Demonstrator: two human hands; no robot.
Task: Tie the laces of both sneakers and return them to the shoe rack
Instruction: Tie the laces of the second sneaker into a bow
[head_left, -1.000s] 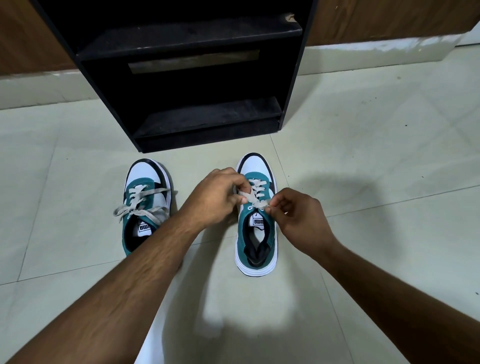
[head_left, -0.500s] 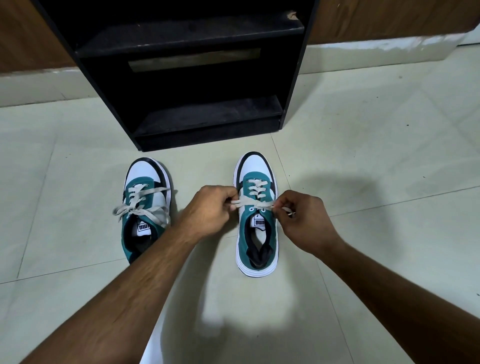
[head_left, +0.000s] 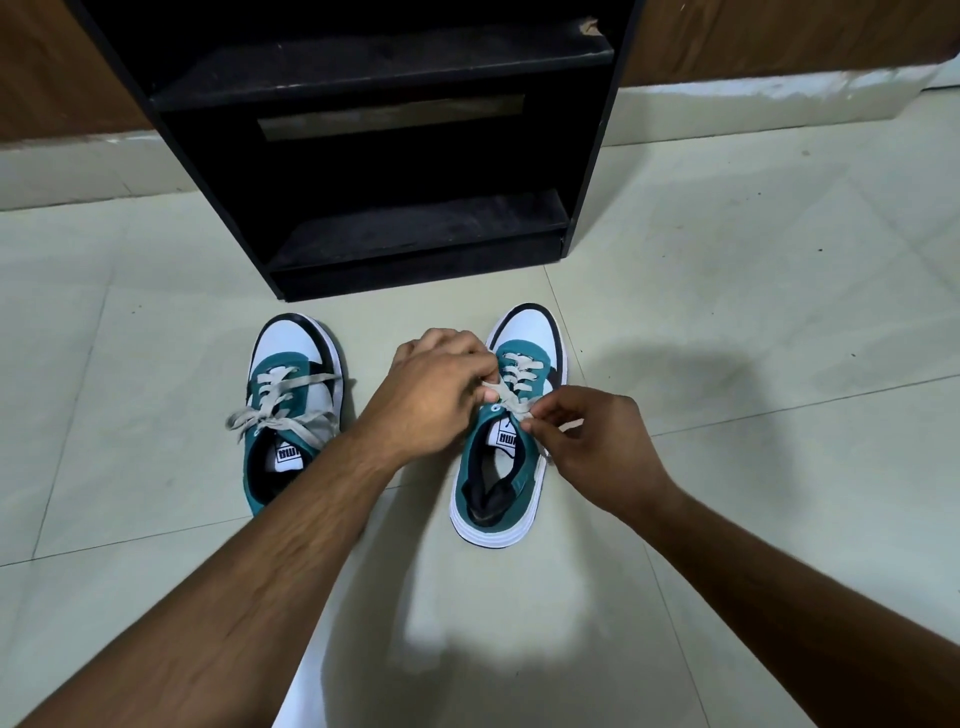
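Observation:
Two teal, white and black sneakers stand on the tiled floor, toes toward the black shoe rack (head_left: 363, 244). The left sneaker (head_left: 291, 410) has grey laces lying in a loose bow across its tongue. Over the right sneaker (head_left: 506, 467), my left hand (head_left: 436, 395) pinches one end of its grey lace (head_left: 511, 397) at the shoe's left side. My right hand (head_left: 592, 441) pinches the other end just right of the tongue. The lace crosses between my fingers above the top eyelets.
The rack's two dark shelves hold nothing that I can see. A wooden wall with a pale skirting (head_left: 779, 98) runs behind it. Pale floor tiles (head_left: 753, 312) spread to both sides of the shoes.
My hands had pulled the lace ends apart sideways; now they have come back together over the tongue, crossing the lace. The right sneaker has turned slightly. The view moved a little closer.

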